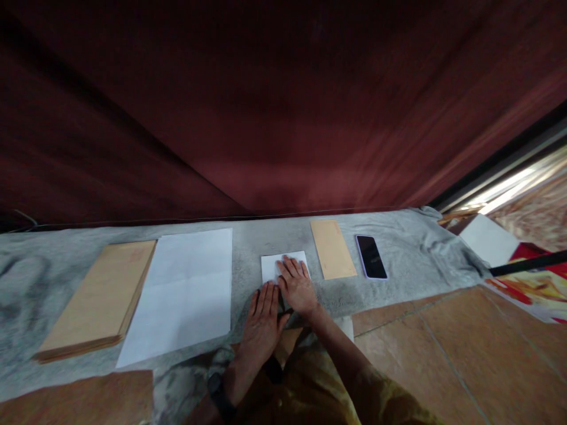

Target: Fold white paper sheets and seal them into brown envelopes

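A stack of brown envelopes (101, 295) is lying toward the left end of the grey cloth (248, 242), its lower end nearing the cloth's near edge; the squared pile is probably keeping the pieces aligned. Just beside it, large white sheets (186, 289) are lying flat, likely for easy access, their lower left corner approaching the near edge.

At mid-length, the left hand (261, 321) is resting palm down, fingertips at the near side of a small white paper (270, 265). The right hand (297, 289) is spreading over that paper's right part, apparently pressing it flat and steadying it. Each grip is extending open, fingers straight, clasping nothing.

Farther right, a single brown envelope (333, 248) is lying with its top close to the far edge, seemingly kept apart from the stack. A phone (371, 257) is lying just beside it, screen up, clear of the hands.
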Tool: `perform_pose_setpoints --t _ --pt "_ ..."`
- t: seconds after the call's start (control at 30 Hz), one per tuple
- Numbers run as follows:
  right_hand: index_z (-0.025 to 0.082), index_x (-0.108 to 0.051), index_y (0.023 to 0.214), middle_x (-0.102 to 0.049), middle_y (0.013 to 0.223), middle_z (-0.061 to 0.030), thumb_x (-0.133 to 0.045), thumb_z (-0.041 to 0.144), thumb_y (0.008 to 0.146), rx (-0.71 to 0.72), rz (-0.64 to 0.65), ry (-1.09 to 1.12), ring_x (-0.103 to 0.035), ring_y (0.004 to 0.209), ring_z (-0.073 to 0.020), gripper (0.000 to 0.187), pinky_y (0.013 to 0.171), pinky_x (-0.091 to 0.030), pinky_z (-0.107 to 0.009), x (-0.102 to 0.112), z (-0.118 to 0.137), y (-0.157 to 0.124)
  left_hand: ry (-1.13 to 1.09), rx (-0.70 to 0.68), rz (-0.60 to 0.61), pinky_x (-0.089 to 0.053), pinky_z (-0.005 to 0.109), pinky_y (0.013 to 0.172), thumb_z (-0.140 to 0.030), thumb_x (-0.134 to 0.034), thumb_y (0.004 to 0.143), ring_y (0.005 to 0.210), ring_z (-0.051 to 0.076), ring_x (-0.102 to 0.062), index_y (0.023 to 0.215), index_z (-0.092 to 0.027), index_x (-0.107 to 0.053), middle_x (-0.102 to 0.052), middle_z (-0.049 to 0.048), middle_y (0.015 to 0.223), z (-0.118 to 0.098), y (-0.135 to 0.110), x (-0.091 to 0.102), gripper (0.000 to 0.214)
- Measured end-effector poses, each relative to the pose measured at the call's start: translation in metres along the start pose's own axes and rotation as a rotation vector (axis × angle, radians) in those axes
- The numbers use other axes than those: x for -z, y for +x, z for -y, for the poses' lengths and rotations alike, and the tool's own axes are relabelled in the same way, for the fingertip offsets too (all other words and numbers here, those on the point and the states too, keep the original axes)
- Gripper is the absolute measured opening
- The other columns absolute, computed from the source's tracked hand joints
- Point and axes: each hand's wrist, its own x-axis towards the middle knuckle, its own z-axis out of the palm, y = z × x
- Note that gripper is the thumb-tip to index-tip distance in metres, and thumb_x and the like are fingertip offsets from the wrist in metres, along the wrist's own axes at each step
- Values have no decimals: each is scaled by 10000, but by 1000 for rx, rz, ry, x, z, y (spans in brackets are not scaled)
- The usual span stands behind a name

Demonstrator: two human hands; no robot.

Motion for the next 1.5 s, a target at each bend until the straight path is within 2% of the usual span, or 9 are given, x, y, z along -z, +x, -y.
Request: perform_pose_setpoints --t 0.2,0.5,0.67,0.73,0.97,1.1,1.23,1.5 --pt "239 -484 1498 -444 1587 -71 -461 343 1029 -19 -27 -21 -372 1480 -247 481 1226 -263 -476 -2 -3 4 19 -21 -8 -327 519 1212 -435 -497 970 1473 330 -392 1484 -52 -466 -427 204 1568 1 0 1 642" --pt "201 -493 1489 -456 1576 -96 -432 342 1040 -74 -63 -56 -387 1470 -243 475 1209 -284 -443 2 -28 11 14 -8 7 -313 508 1226 -449 -492 976 1499 313 -344 1487 -53 -456 -426 195 1573 2 -2 2 647" --pt "84 -460 1493 -506 1514 -195 -421 292 1022 -227 -156 -9 -459 1393 -303 516 1144 -352 -483 3 -30 7 -13 -16 -9 -347 500 1214 -448 -494 976 1501 306 -343 1510 -63 -424 -429 193 1571 3 -2 1 662" --pt "70 -470 1480 -556 1453 -210 -429 259 1005 -300 -171 12 -513 1324 -316 513 1111 -378 -483 7 -29 7 -29 -14 -20 -358 496 1208 -445 -497 976 1499 308 -345 1519 -61 -409 -425 198 1573 3 -3 0 672" --pt "111 -589 1367 -673 1112 -161 -477 234 955 -490 -144 100 -644 1028 -269 444 943 -478 -361 20 -28 14 -73 12 -42 -370 467 1205 -435 -500 985 1500 295 -346 1538 -71 -376 -415 197 1583 0 -4 -1 674" --pt "173 -704 1136 -688 994 -103 -505 249 931 -552 -177 168 -660 888 -216 295 812 -487 -289 22 -35 16 -73 8 -50 -372 462 1203 -429 -494 988 1498 289 -353 1544 -79 -363 -415 193 1585 0 -4 1 670" --pt "173 -720 896 -690 864 -89 -504 258 906 -552 -184 205 -649 759 -199 232 713 -475 -274 20 -39 15 -71 11 -57 -377 476 1196 -397 -491 988 1497 291 -355 1561 -85 -323 -409 191 1589 0 -4 2 674" --pt "172 -697 963 -712 794 -84 -407 256 895 -523 -209 256 -652 748 -224 309 701 -481 -303 31 -54 22 -117 32 -14 -397 468 1182 -370 -508 984 1531 290 -276 1583 -116 -273 -317 154 1645 0 -14 15 692"
